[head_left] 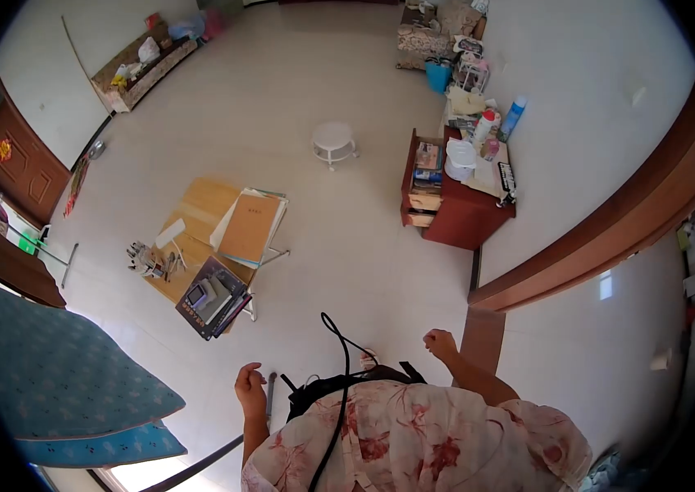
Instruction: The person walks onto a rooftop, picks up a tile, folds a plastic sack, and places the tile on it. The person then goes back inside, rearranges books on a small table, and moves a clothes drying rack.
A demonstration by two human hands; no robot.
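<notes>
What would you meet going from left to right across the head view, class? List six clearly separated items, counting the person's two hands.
Brown door → patterned sofa by the left wall → left hand → white stool → right hand → blue spray can.

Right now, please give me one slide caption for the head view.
Left hand and right hand apart, with a wooden table, white stool and reddish cabinet ahead.

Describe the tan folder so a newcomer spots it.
Find the light wooden table, left of the white stool and nearer the camera. The folder lies toward its right edge, its tan cover contrasting with the dark book beside it.
</notes>
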